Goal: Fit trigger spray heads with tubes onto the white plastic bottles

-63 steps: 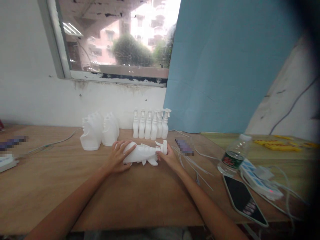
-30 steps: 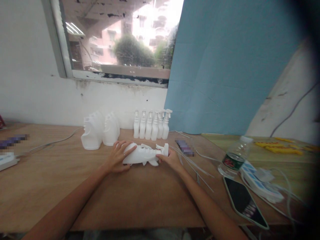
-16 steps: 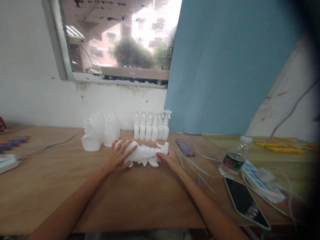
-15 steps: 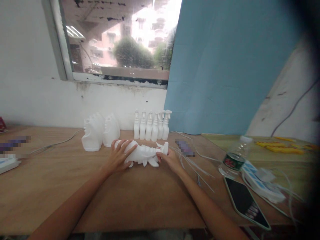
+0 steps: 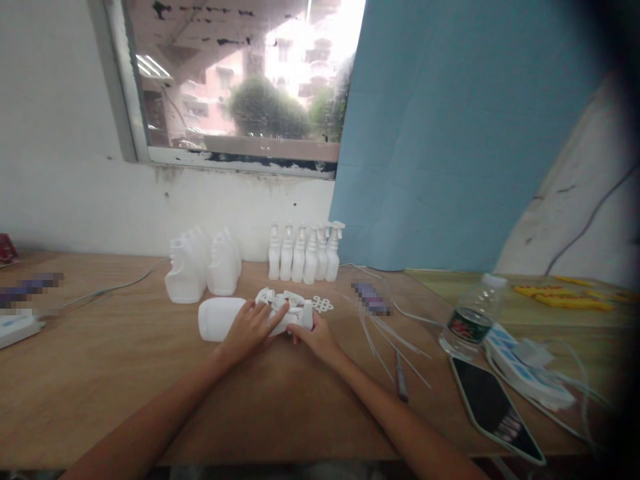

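Observation:
A white spray bottle [image 5: 219, 320] lies on its side, its base to the left. My left hand [image 5: 253, 328] wraps round its upper body, fingers closed over it. My right hand [image 5: 319, 339] grips the white spray head [image 5: 304, 316] at the bottle's right end, thumb and fingers closed. Several loose white plastic parts [image 5: 290, 297] lie just behind the bottle, partly hidden by my hands. A cluster of small white rings [image 5: 323, 305] is beside them.
Upright spray bottles [image 5: 299, 257] and white handled jugs [image 5: 186, 280] stand along the wall. On the right are thin tubes [image 5: 373, 340], a thin tool with a dark handle [image 5: 401, 379], a water bottle [image 5: 470, 320], a phone [image 5: 495, 407] and a power strip [image 5: 530, 373].
The spray bottle has shifted left and turned slightly. My left hand has slid from its base end toward the neck. My right hand moved left with the head, uncovering the rings.

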A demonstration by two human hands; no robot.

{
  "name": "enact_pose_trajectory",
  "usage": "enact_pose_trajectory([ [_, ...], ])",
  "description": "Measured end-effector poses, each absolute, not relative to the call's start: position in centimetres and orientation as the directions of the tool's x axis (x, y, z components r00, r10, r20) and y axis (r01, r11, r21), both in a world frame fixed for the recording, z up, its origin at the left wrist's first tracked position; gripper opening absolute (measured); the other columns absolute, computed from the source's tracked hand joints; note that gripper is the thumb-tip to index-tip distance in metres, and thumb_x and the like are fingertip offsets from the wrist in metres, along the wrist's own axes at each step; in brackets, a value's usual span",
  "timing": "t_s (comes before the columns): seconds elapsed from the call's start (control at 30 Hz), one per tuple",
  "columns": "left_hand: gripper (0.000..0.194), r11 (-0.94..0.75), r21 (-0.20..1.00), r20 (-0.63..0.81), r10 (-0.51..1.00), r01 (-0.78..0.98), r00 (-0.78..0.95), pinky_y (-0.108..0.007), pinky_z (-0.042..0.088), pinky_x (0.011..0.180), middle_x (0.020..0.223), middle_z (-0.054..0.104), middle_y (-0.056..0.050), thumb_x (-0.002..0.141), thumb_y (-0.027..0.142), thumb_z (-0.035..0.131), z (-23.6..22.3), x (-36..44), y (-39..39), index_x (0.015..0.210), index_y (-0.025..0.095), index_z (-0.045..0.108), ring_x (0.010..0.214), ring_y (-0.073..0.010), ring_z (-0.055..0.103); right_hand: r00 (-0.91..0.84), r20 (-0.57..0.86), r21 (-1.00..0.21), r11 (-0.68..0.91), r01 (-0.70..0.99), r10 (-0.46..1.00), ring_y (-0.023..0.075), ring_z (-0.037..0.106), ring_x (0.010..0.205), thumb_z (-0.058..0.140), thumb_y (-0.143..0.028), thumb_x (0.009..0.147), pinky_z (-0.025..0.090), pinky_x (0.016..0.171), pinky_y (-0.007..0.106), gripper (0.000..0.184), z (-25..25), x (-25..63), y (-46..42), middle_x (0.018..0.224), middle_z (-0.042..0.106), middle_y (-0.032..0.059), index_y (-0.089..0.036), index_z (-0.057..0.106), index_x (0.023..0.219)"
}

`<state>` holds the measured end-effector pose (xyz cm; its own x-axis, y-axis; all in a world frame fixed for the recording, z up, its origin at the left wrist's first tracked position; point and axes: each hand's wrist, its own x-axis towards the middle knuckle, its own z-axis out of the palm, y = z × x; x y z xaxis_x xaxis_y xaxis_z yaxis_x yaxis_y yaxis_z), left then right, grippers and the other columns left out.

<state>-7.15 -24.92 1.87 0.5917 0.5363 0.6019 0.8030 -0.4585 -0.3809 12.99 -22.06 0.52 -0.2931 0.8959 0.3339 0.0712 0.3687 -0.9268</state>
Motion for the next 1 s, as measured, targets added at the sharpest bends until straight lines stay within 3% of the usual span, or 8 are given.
enact_pose_trajectory([
  [0.13,0.041,-0.454,-0.428,0.637,0.461,0.781,0.617,-0.043,0.037,0.086,0.100,0.063,-0.011,0.091,0.039,0.049,1.6,-7.8,-24.6,0.128,0.020,0.052,0.089,-0.0248,0.056,-0.304,0.360,-0.915,0.398,0.069,0.882,0.0151,0.054,0.052,0.074,-0.040,0.069,0.045,0.052,0.027,0.033,0.4,13.0,-22.2,0.061,0.061,-0.0016,-0.019,0.058,0.089],
  [0.27,0.053,-0.464,-0.387,0.676,0.445,0.797,0.587,-0.046,0.031,0.097,0.113,0.062,-0.012,0.090,0.036,0.051,2.8,-7.3,-25.1,0.141,0.023,0.039,0.103,-0.0265,0.055,-0.235,0.407,-0.895,0.437,0.089,0.882,0.0168,0.058,0.060,0.073,-0.039,0.069,0.048,0.056,0.028,0.034,0.7,13.0,-22.3,0.070,0.065,0.0010,-0.019,0.060,0.092],
  [0.43,0.066,-0.437,-0.259,0.773,0.440,0.861,0.456,-0.056,0.017,0.108,0.142,0.043,-0.013,0.086,0.046,0.055,5.4,-8.0,-25.6,0.145,0.027,0.033,0.129,-0.0333,0.038,-0.137,0.526,-0.838,0.540,0.086,0.839,0.0204,0.062,0.076,0.074,-0.043,0.068,0.051,0.066,0.031,0.041,1.8,15.4,-20.9,0.088,0.067,0.0046,-0.018,0.063,0.098],
  [0.57,0.058,-0.439,-0.175,0.763,0.504,0.881,0.403,-0.049,0.031,0.103,0.132,0.052,-0.012,0.089,0.033,0.053,6.5,-10.0,-23.9,0.143,0.025,0.034,0.121,-0.0290,0.046,-0.069,0.608,-0.789,0.612,0.052,0.791,0.0200,0.061,0.087,0.075,-0.040,0.070,0.051,0.076,0.031,0.041,3.5,18.0,-19.2,0.096,0.066,0.0047,-0.019,0.062,0.102],
  [0.67,0.053,-0.476,-0.155,0.702,0.564,0.866,0.436,-0.040,0.042,0.095,0.123,0.057,-0.010,0.090,0.032,0.051,6.9,-10.4,-22.1,0.141,0.024,0.036,0.112,-0.0255,0.052,-0.090,0.644,-0.765,0.643,-0.040,0.760,0.0176,0.062,0.090,0.075,-0.035,0.071,0.052,0.076,0.029,0.058,5.0,19.1,-17.8,0.114,0.059,0.0053,-0.026,0.052,0.123],
  [0.77,0.063,-0.360,-0.015,0.719,0.645,0.933,0.260,-0.037,0.047,0.087,0.121,0.056,-0.011,0.090,0.036,0.051,6.9,-10.0,-20.3,0.145,0.022,0.025,0.109,-0.0262,0.054,-0.098,0.668,-0.744,0.659,-0.111,0.738,0.0144,0.063,0.086,0.073,-0.033,0.071,0.053,0.074,0.029,0.082,5.6,20.4,-16.0,0.133,0.046,0.0068,-0.037,0.028,0.140],
  [0.83,0.070,-0.252,0.118,0.731,0.677,0.961,0.088,-0.037,0.049,0.082,0.120,0.056,-0.012,0.089,0.038,0.052,6.8,-9.7,-18.8,0.147,0.019,0.019,0.107,-0.0272,0.056,-0.075,0.648,-0.761,0.642,-0.095,0.758,0.0132,0.064,0.080,0.071,-0.034,0.072,0.054,0.069,0.028,0.083,5.2,21.6,-14.5,0.134,0.043,0.0078,-0.037,0.023,0.140],
  [1.0,0.054,-0.080,0.326,0.686,0.706,0.942,-0.178,-0.036,0.049,0.081,0.124,0.051,-0.016,0.088,0.041,0.050,6.1,-9.1,-14.0,0.133,0.014,0.036,0.107,-0.0287,0.057,0.021,0.486,-0.873,0.484,0.064,0.873,0.0109,0.061,0.055,0.063,-0.042,0.071,0.049,0.047,0.026,0.072,1.6,25.2,-11.2,0.117,0.051,0.0070,-0.028,0.027,0.132],
])
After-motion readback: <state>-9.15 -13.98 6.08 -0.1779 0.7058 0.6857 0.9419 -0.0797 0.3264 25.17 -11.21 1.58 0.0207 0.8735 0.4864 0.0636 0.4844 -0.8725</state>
